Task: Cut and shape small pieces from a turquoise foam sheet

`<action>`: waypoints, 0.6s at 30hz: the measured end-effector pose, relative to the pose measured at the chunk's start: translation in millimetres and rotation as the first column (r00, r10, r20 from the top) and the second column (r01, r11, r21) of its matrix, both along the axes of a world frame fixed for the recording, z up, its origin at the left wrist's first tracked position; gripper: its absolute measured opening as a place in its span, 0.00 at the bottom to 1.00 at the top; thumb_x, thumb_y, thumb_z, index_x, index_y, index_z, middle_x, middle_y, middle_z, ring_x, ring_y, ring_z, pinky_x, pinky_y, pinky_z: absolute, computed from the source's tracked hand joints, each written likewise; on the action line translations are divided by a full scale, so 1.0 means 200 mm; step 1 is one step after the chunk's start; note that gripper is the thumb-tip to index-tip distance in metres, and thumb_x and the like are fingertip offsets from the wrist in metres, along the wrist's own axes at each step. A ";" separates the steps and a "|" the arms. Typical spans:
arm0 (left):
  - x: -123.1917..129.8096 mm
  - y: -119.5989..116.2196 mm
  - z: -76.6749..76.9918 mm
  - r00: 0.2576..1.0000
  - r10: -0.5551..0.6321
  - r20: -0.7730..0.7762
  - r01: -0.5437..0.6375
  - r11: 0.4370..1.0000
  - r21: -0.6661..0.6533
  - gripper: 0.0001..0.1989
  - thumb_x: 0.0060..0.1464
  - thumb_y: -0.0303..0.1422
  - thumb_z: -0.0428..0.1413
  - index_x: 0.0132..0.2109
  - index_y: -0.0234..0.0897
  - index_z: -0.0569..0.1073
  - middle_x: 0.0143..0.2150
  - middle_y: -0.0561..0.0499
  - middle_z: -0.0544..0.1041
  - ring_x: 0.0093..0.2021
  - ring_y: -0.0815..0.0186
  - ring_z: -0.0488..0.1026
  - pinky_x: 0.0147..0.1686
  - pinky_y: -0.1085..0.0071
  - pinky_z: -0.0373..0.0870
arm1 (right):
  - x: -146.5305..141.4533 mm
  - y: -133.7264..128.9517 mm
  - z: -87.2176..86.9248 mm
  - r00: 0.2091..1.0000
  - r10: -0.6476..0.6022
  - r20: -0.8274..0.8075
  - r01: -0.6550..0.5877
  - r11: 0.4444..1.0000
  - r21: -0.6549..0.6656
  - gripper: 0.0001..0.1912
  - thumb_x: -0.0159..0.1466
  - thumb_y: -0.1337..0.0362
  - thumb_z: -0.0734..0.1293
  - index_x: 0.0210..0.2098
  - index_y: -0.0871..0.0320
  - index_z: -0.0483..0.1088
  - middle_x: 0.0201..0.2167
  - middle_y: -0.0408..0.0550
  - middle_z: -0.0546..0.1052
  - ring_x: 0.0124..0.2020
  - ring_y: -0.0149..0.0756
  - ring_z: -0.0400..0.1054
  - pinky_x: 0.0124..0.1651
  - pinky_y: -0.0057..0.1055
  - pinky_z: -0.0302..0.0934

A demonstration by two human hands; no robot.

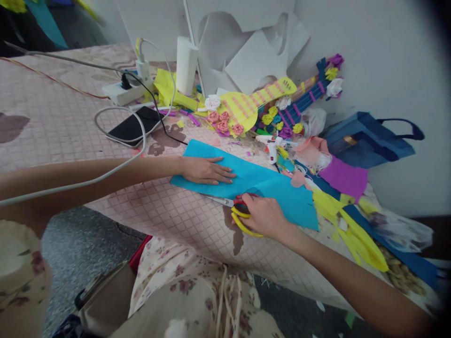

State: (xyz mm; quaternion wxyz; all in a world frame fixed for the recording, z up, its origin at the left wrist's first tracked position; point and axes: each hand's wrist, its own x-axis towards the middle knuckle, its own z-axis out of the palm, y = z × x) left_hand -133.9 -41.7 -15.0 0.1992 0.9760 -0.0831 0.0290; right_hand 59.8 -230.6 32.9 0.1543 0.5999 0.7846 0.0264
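A long strip of bright blue paper (292,197) lies across the quilted tablecloth near the table's front edge. Flat on its left part rests my left hand (207,170), fingers stretched out. My right hand (264,213) grips a pair of scissors (243,220) with red and yellow handles. The metal blades point left along the near edge of the paper, and their tips lie partly beneath it. Some fingers of my right hand are hidden behind the handles.
Behind the paper are a black phone (136,124), a power strip (123,91), a white roll (186,65), a yellow paper guitar (243,110), and a blue one (299,108). A glue gun (272,151) sits among scraps. A blue bag (369,141) stands right. A white cable (116,176) crosses my left arm.
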 end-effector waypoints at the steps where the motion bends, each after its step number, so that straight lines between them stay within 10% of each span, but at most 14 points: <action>1: 0.00 0.00 0.01 1.000 0.006 -0.003 -0.007 1.000 -0.014 0.25 0.64 0.37 0.40 0.67 0.47 0.53 0.69 0.55 0.51 0.70 0.65 0.43 0.66 0.61 0.22 | 0.00 0.00 0.00 1.000 -0.005 -0.011 0.005 1.000 0.008 0.24 0.60 0.43 0.61 0.42 0.58 0.65 0.34 0.52 0.78 0.35 0.45 0.73 0.29 0.31 0.51; 18: -0.14 0.05 -0.01 0.996 0.087 -0.006 -0.087 0.996 0.034 0.25 0.64 0.40 0.40 0.67 0.50 0.54 0.70 0.56 0.47 0.70 0.63 0.42 0.65 0.58 0.23 | -0.08 0.03 0.01 0.999 -0.034 -0.042 0.034 0.999 -0.005 0.25 0.59 0.43 0.61 0.42 0.59 0.65 0.37 0.52 0.78 0.37 0.48 0.73 0.32 0.32 0.55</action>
